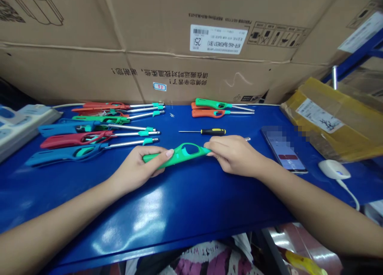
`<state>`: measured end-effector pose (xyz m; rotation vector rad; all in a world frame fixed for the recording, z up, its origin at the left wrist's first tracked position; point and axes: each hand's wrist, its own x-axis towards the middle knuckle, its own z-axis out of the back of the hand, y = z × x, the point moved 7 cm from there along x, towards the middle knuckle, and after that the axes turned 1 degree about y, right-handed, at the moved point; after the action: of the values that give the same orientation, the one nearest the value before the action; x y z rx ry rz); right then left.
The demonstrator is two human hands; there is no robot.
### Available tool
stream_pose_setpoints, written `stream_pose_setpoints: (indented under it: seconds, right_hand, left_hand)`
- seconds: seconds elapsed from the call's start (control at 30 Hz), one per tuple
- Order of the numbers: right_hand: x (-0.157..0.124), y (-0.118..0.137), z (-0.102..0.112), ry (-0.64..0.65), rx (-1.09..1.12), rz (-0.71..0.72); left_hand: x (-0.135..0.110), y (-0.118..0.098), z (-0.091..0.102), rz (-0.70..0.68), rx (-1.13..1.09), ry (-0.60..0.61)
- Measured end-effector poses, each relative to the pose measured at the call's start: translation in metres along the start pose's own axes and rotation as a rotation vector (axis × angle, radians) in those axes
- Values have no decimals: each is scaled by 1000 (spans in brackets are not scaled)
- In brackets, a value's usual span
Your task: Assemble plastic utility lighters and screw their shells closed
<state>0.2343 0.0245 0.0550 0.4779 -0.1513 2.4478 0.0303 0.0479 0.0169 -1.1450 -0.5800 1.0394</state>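
Note:
A green long-nosed gas lighter (176, 156) lies across both hands above the blue table. My left hand (146, 165) is closed round the handle end, its thumb along the top. My right hand (233, 155) grips the front, where the metal tube meets the green body; the tube's tip shows just past the knuckles. Beyond the hands lies a screwdriver (213, 131) with a black and yellow handle. Several blue, red and green lighters (74, 139) rest at the left, tubes pointing right. Behind the screwdriver are green (213, 103) and orange lighters (208, 113).
Large cardboard boxes (167, 35) stand along the back of the blue table (143, 211). A white power strip (25, 125) is at the left edge. On the right are a phone (284, 149), a white corded mouse-like device (334, 169) and a yellow-taped carton (317, 115).

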Motion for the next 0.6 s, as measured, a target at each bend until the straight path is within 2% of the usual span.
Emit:
stream_pose_setpoints:
  seconds: [0.13,0.27,0.43,0.6]
  right_hand:
    - [2,-6,2,78,-21,-22]
    - [3,-15,4,169,29,-95]
    - [4,-21,-2,197,65,-193]
    - [2,-16,-7,243,192,-202]
  left_hand:
    - [0,-2,-1,-109,92,-58]
    - [-1,-6,-6,-204,217,-29]
    - [-3,-13,-6,-316,379,-25]
    - [-3,-19,-5,-416,460,-63]
